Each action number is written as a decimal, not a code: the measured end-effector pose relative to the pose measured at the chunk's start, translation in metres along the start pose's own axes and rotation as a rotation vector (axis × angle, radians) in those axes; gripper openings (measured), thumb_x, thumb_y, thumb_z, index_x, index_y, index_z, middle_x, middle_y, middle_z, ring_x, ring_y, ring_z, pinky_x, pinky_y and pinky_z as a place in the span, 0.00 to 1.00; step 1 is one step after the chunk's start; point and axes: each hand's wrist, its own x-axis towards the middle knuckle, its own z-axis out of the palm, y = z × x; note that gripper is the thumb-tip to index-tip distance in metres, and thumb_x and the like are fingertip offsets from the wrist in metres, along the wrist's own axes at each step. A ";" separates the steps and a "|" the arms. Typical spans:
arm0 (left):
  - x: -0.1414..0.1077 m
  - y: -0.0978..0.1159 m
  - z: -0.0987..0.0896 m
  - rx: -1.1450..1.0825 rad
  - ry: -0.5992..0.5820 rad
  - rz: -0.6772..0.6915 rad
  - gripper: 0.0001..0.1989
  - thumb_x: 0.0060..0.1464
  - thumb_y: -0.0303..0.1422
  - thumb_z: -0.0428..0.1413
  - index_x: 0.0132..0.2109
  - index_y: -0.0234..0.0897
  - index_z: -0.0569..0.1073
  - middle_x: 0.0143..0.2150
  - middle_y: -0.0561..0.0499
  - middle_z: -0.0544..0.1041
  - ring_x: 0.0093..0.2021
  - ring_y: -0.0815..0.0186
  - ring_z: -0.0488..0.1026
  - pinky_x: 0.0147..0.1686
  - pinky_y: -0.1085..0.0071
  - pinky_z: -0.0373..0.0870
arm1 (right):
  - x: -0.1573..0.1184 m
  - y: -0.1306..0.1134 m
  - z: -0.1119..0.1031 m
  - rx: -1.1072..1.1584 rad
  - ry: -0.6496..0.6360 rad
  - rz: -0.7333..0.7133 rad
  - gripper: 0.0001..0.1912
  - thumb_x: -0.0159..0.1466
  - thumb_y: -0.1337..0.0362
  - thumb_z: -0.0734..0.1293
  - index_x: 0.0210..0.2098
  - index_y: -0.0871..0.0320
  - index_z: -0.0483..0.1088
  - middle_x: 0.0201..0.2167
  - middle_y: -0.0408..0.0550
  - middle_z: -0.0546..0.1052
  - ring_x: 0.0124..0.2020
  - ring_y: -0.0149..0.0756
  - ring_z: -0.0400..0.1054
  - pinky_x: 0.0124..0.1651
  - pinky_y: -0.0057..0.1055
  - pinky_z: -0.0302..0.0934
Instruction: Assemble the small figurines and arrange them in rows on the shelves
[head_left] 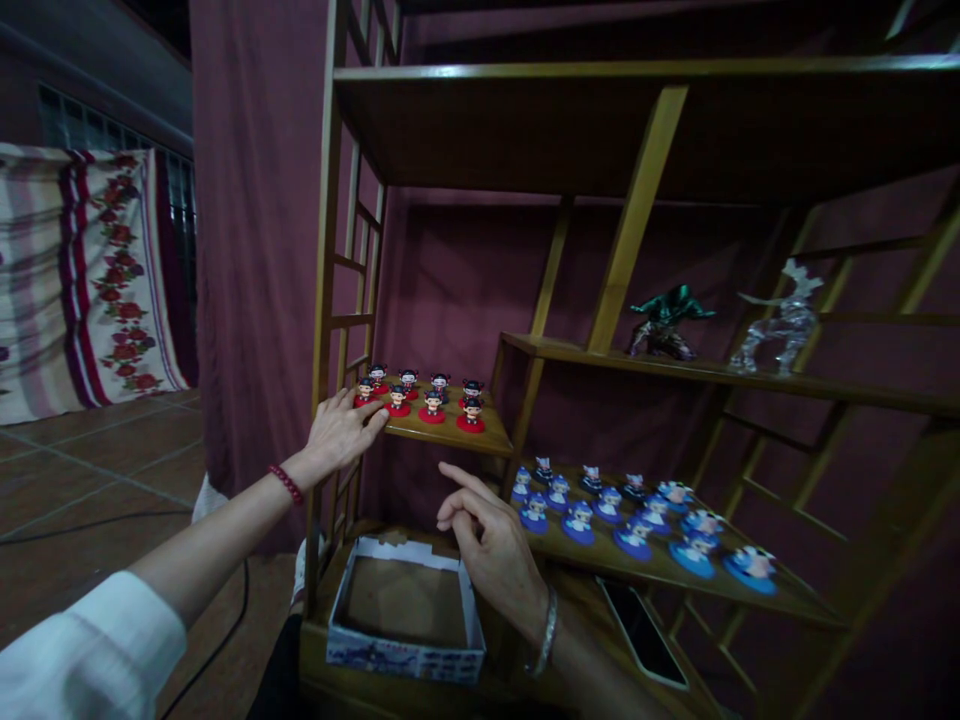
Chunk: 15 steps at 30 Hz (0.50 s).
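Note:
Several small figurines on red bases (pixel 432 407) stand in two rows on the small left shelf (pixel 480 438). My left hand (pixel 346 428) reaches to the left end of that shelf, its fingers apart beside the front-left figurines, holding nothing. In front of the shelf and lower down, my right hand (pixel 491 545) hangs in the air, index finger stretched out and the others curled, with nothing visible in it. Just left of it lies an open shallow box (pixel 405 655) with a bare brown bottom.
Several figurines on blue and purple bases (pixel 579 522) fill the lower right shelf (pixel 667 575). Beneath it lies a phone (pixel 643 632). A green figure (pixel 669 322) and a clear deer figure (pixel 780 325) stand higher up. Wooden posts (pixel 324 300) frame the shelves.

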 end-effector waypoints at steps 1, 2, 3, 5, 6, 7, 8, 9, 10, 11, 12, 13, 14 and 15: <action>0.000 0.000 0.001 0.003 0.011 0.003 0.24 0.56 0.48 0.36 0.51 0.50 0.69 0.54 0.47 0.66 0.57 0.56 0.58 0.52 0.60 0.54 | 0.000 0.000 0.000 0.000 -0.002 0.004 0.14 0.54 0.76 0.54 0.22 0.58 0.67 0.47 0.51 0.71 0.43 0.34 0.68 0.40 0.27 0.62; 0.000 -0.001 0.001 0.006 0.026 0.009 0.24 0.56 0.48 0.36 0.50 0.49 0.69 0.53 0.47 0.67 0.56 0.56 0.59 0.51 0.60 0.55 | -0.001 0.000 -0.001 0.000 -0.005 0.010 0.14 0.54 0.76 0.54 0.22 0.58 0.67 0.47 0.51 0.71 0.42 0.34 0.69 0.39 0.27 0.62; 0.000 -0.001 0.002 0.009 0.045 0.017 0.24 0.57 0.48 0.36 0.50 0.48 0.70 0.52 0.46 0.68 0.55 0.57 0.60 0.51 0.60 0.56 | -0.001 0.000 -0.001 0.000 -0.005 0.016 0.14 0.54 0.76 0.54 0.22 0.58 0.67 0.47 0.51 0.71 0.42 0.34 0.69 0.38 0.27 0.62; -0.001 -0.002 0.004 0.011 0.087 0.042 0.24 0.57 0.47 0.36 0.49 0.47 0.71 0.50 0.45 0.69 0.53 0.57 0.62 0.49 0.60 0.57 | -0.003 0.001 -0.002 0.001 -0.004 0.019 0.14 0.54 0.76 0.54 0.22 0.58 0.67 0.48 0.51 0.70 0.44 0.34 0.68 0.37 0.26 0.62; -0.001 -0.002 0.004 0.012 0.107 0.050 0.23 0.57 0.46 0.37 0.48 0.47 0.72 0.49 0.45 0.69 0.52 0.57 0.63 0.49 0.60 0.58 | -0.003 0.001 -0.002 0.002 -0.002 0.017 0.14 0.54 0.76 0.54 0.22 0.58 0.67 0.48 0.51 0.70 0.45 0.35 0.67 0.37 0.26 0.62; -0.001 -0.002 0.005 0.013 0.124 0.054 0.23 0.57 0.46 0.37 0.48 0.47 0.72 0.48 0.45 0.70 0.51 0.57 0.64 0.49 0.60 0.58 | -0.003 0.001 -0.002 0.004 0.001 0.012 0.14 0.54 0.76 0.54 0.22 0.58 0.67 0.47 0.51 0.70 0.46 0.35 0.67 0.37 0.27 0.62; -0.002 -0.002 0.005 0.014 0.139 0.055 0.23 0.57 0.45 0.37 0.47 0.47 0.72 0.47 0.46 0.70 0.50 0.58 0.64 0.48 0.60 0.59 | -0.004 0.002 -0.002 0.006 0.002 0.007 0.14 0.54 0.76 0.54 0.22 0.58 0.67 0.47 0.51 0.71 0.47 0.35 0.66 0.38 0.27 0.62; -0.002 -0.002 0.006 0.014 0.150 0.055 0.22 0.57 0.45 0.38 0.47 0.46 0.72 0.47 0.46 0.70 0.50 0.58 0.65 0.48 0.61 0.59 | -0.004 0.002 -0.003 0.007 0.002 0.005 0.14 0.54 0.76 0.54 0.22 0.58 0.67 0.46 0.52 0.71 0.47 0.36 0.66 0.38 0.27 0.62; -0.002 -0.002 0.006 0.014 0.159 0.054 0.22 0.57 0.45 0.38 0.47 0.46 0.72 0.46 0.46 0.71 0.49 0.58 0.65 0.48 0.61 0.59 | -0.004 0.003 -0.003 0.007 0.000 0.005 0.14 0.54 0.76 0.54 0.22 0.58 0.67 0.46 0.52 0.72 0.46 0.36 0.67 0.39 0.27 0.62; -0.002 -0.003 0.006 0.013 0.164 0.055 0.22 0.57 0.45 0.38 0.47 0.46 0.73 0.46 0.45 0.71 0.49 0.59 0.65 0.48 0.61 0.60 | -0.004 0.004 -0.003 0.008 -0.003 0.008 0.14 0.54 0.76 0.54 0.22 0.58 0.67 0.46 0.52 0.72 0.46 0.35 0.67 0.38 0.27 0.62; -0.002 -0.003 0.006 0.010 0.167 0.057 0.22 0.57 0.44 0.38 0.47 0.46 0.73 0.46 0.45 0.71 0.49 0.59 0.65 0.48 0.61 0.60 | -0.004 0.004 -0.002 0.008 -0.005 0.013 0.14 0.54 0.76 0.54 0.22 0.58 0.67 0.46 0.52 0.72 0.45 0.35 0.67 0.38 0.27 0.62; -0.002 -0.003 0.007 0.008 0.167 0.061 0.22 0.57 0.44 0.39 0.47 0.46 0.73 0.46 0.46 0.71 0.49 0.59 0.65 0.48 0.61 0.60 | -0.005 0.004 -0.002 0.007 -0.009 0.019 0.14 0.54 0.76 0.54 0.22 0.59 0.67 0.46 0.52 0.71 0.45 0.35 0.68 0.37 0.27 0.62; -0.002 -0.003 0.007 0.007 0.167 0.064 0.21 0.57 0.44 0.39 0.47 0.46 0.73 0.46 0.46 0.71 0.48 0.59 0.65 0.48 0.61 0.60 | -0.005 0.004 -0.002 0.007 -0.014 0.027 0.14 0.54 0.76 0.54 0.22 0.59 0.67 0.47 0.52 0.71 0.44 0.35 0.68 0.36 0.26 0.62; -0.003 -0.003 0.007 0.006 0.166 0.065 0.21 0.57 0.44 0.39 0.46 0.46 0.73 0.46 0.46 0.71 0.48 0.59 0.65 0.48 0.62 0.59 | -0.005 0.005 -0.001 0.006 -0.018 0.034 0.14 0.54 0.76 0.54 0.22 0.59 0.67 0.48 0.52 0.70 0.43 0.34 0.69 0.35 0.26 0.62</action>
